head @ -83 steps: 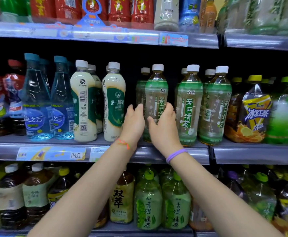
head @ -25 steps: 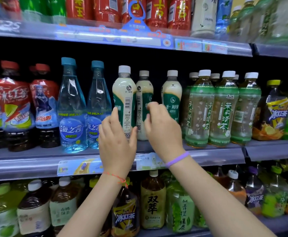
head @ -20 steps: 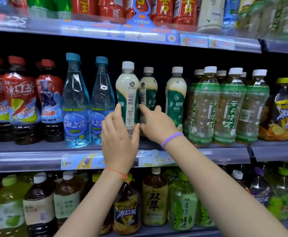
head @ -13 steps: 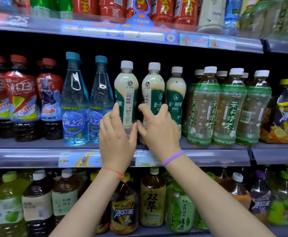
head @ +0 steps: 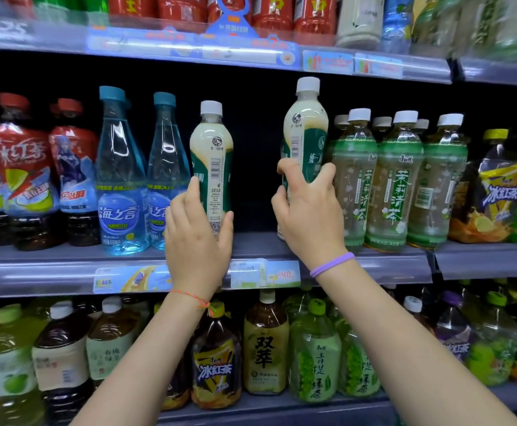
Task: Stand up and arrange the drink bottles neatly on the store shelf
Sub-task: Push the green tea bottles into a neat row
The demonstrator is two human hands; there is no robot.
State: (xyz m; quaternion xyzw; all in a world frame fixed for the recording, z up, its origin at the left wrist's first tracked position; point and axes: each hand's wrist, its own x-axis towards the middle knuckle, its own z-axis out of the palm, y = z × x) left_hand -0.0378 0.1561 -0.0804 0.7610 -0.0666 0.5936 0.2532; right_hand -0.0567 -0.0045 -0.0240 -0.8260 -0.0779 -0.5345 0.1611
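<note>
Grey store shelf [head: 66, 265] mid-frame looks mostly tidy, but left hand [head: 197, 241] grips one cream-and-green plastic milk-tea bottle [head: 212, 167] and right hand [head: 309, 210] holds another lifted cream-and-green bottle [head: 307, 133], so that gap's still unfilled.

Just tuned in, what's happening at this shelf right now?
A person is tidying the middle shelf of drinks. The left hand grips one cream-and-green milk tea bottle standing beside the blue water bottles. The right hand holds a second milk tea bottle, raised higher than its neighbours, next to the green jasmine tea bottles. A dark gap lies open between the two held bottles.
</note>
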